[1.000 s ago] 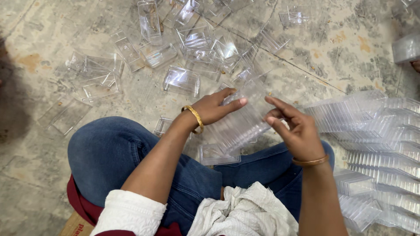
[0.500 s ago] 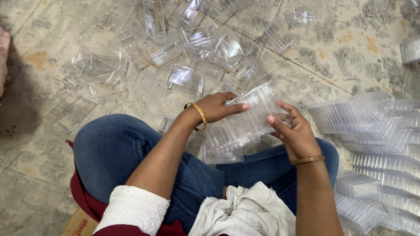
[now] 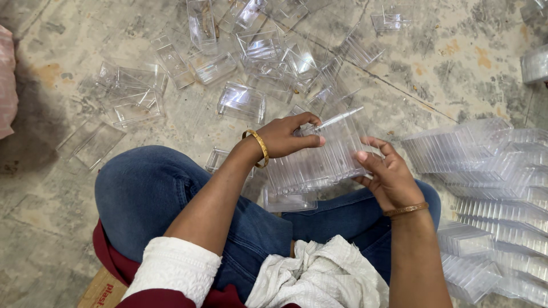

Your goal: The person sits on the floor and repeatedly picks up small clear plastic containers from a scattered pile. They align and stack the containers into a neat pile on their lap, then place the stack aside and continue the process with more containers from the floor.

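I sit cross-legged on the floor in blue jeans. A nested stack of clear plastic boxes (image 3: 319, 165) lies across my lap, held between both hands. My left hand (image 3: 288, 136), with a gold bangle on the wrist, grips the stack's top left end, thumb and fingers curled over it. My right hand (image 3: 387, 174) presses against the stack's right end, fingers spread along its side. One clear box (image 3: 288, 201) sits under the stack on my leg.
Several loose clear plastic boxes (image 3: 242, 101) lie scattered on the stone floor ahead. Long rows of stacked clear boxes (image 3: 491, 188) fill the right side. A white cloth (image 3: 317, 279) rests in my lap. Pink fabric (image 3: 7, 85) shows at the left edge.
My hands have closed in on the stack: the left now grips its top end and the right presses its right end. The stack has lifted slightly and squared up.
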